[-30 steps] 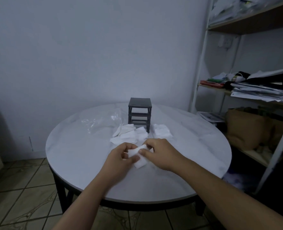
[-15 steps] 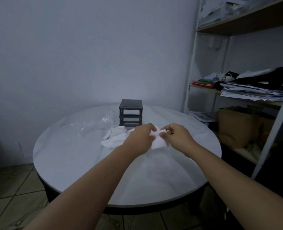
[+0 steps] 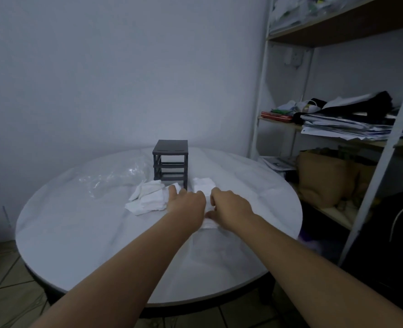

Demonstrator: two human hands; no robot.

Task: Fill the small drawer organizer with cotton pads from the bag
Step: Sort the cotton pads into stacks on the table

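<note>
Counts: 1 drawer organizer [image 3: 170,150], 1 clear plastic bag [image 3: 115,178], 2 hands, 1 round white table [image 3: 89,233], 1 shelf unit [image 3: 259,114].

Pads are in 3 groups:
- a loose heap of pads [image 3: 148,197] just left-front of the organizer, several overlapping, exact count not readable
- a small stack of pads [image 3: 204,184] just right-front of it
- one cotton pad [image 3: 210,224] under the hands

Organizer: dark grey and upright, so its long axis is vertical. It has three levels and the open front faces the person, turned slightly. It sits past the table centre, toward the wall. The bag lies flat and crumpled to its left, touching the heap's far edge.

Cotton pad: on the table between the two wrists, near the front of the organizer and apart from it. Mostly covered, only its near edge shows, so I can't give its axis.

Left hand [image 3: 187,204]: back of the hand faces the camera. The fingers [image 3: 172,190] reach forward over the right edge of the heap, toward the organizer's near right leg. The underside is hidden, so I can't tell if it grips anything.

Right hand [image 3: 231,209]: just beside the left. The knuckles are up and the fingers [image 3: 215,192] curl down, gripping the cotton pad, with white showing under the palm and at the wrist.

Shelf unit is right of the table, holding stacked papers [image 3: 337,126] on the middle level and a brown bag [image 3: 323,178] below.
</note>
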